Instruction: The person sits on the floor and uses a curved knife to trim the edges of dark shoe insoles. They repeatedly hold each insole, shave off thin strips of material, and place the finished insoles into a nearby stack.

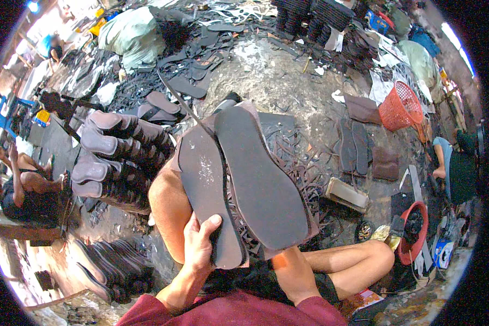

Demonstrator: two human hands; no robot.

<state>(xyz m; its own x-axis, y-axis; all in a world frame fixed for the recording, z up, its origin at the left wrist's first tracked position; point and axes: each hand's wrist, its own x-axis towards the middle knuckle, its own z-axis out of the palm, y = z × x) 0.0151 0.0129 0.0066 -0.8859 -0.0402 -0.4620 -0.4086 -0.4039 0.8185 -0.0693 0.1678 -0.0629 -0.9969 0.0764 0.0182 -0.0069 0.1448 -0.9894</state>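
Note:
Two dark grey shoe soles lie side by side in front of me over my lap. My left hand [199, 242] is closed on the near end of the left sole [204, 168], thumb on top and the other fingers mostly beneath. White scuffs mark that sole's upper face. The right sole [261, 179] lies on a slightly larger brownish sheet [312, 231] whose edge shows around it. My right hand [290, 259] goes under the sheet's near end, so its fingers are hidden. A thin dark strip [185, 102] slants up and left from between the soles.
Stacked soles [100, 144] stand left, with another row [114, 266] nearer. Cut strips [293, 149] litter the floor beyond my lap. To the right are a tan block [346, 195], a red basket [400, 106] and a red bowl [414, 233]. Other people sit at both sides.

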